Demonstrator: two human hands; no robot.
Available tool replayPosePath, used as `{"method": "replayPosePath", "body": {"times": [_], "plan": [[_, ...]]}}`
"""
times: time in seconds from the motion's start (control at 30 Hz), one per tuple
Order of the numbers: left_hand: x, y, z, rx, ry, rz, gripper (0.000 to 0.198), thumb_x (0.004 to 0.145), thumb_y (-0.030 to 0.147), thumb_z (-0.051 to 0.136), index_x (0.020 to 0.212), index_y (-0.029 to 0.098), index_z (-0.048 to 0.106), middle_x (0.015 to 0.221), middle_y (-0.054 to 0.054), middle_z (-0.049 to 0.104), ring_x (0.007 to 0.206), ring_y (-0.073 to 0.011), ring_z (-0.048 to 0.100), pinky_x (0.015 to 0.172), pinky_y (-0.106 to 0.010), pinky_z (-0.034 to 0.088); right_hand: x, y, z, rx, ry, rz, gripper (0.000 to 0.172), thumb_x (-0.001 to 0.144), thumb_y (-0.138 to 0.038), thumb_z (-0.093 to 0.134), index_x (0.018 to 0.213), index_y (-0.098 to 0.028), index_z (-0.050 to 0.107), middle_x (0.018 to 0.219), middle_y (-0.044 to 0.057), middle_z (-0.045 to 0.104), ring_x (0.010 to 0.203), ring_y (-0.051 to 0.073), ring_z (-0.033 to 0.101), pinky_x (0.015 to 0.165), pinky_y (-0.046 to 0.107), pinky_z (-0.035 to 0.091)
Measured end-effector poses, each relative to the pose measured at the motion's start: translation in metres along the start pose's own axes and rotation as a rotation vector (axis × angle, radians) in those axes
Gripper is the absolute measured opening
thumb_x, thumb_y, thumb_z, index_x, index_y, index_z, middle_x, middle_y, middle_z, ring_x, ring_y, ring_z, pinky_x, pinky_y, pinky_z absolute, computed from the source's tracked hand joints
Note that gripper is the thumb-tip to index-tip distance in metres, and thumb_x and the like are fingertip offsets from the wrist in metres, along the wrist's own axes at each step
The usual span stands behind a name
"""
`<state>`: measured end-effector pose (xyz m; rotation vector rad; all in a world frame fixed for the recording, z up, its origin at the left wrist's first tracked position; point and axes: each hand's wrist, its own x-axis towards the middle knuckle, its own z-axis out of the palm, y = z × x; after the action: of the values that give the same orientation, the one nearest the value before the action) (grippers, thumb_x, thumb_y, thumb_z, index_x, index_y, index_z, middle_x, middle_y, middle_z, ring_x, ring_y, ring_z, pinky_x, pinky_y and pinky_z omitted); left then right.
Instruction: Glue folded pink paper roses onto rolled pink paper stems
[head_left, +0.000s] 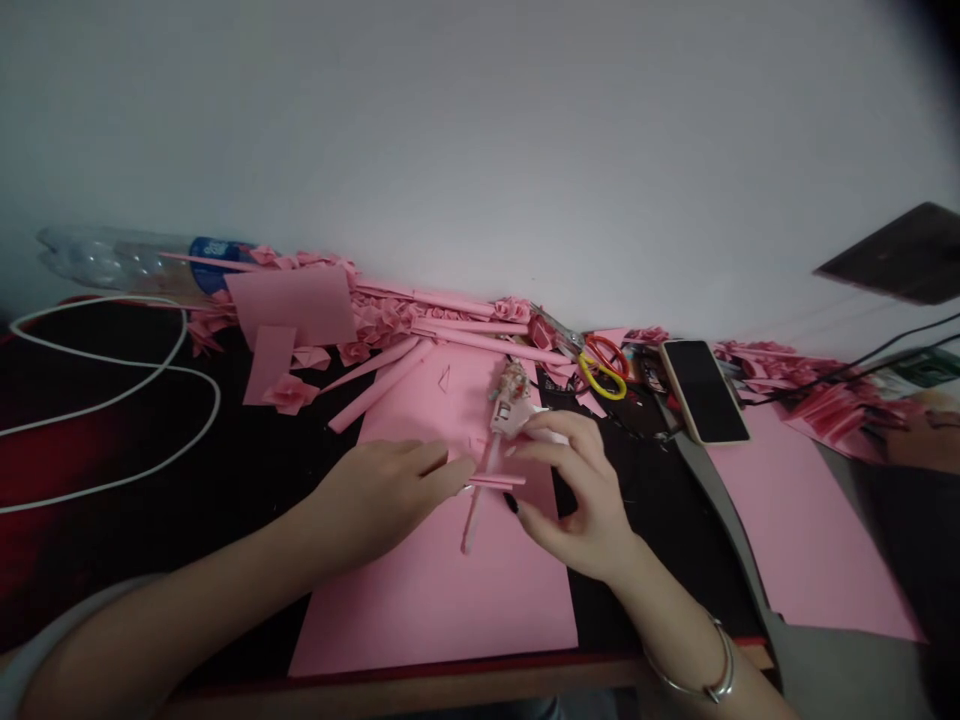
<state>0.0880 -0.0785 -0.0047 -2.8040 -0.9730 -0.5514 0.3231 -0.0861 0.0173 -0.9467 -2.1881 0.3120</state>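
- The left hand [401,490] has thumb and forefinger pressed together on the near-left end of a thin pink paper strip [499,482] (rolled or folded, too small to tell); its other fingers are curled, their tips hidden.
- The right hand [589,500] is spread, thumb and forefinger parted around the strip's other end, with no firm grip to be seen.
- That strip lies crosswise over the middle of a large pink paper sheet [442,610], above the stick of what looks like a hot-glue gun [510,412].
- Done, by the look of it: folded paper roses [291,393] and rolled paper tubes [382,385] are heaped along the wall, the tubes already tight and tapering.
- Not done, as I judge it: the piece between the hands seems unfinished, being joined to no rose or tube that I can see; the large sheet and a second pink sheet [810,530] on the right lie flat, not rolled.
- Behind the right hand are yellow-handled scissors [602,380] and a smartphone [705,390]; a plastic bottle [135,262] lies on its side at the far left (a white cable [214,400] loops just below it).
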Motion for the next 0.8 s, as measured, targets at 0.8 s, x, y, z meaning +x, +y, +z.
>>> {"method": "replayPosePath", "body": {"times": [0.8], "plan": [[0.012, -0.011, -0.008, -1.341, -0.127, -0.681, 0.014, 0.09, 0.032, 0.047, 0.097, 0.02, 0.049, 0.065, 0.006, 0.054, 0.044, -0.0065, 0.042, 0.039, -0.017, 0.033, -0.004, 0.007, 0.012, 0.304, 0.057, 0.223, 0.034, 0.083, -0.013, 0.052, 0.116, -0.024, 0.053, 0.122, 0.01, 0.046, 0.119, 0.025, 0.046, 0.102, 0.046, 0.039]]}}
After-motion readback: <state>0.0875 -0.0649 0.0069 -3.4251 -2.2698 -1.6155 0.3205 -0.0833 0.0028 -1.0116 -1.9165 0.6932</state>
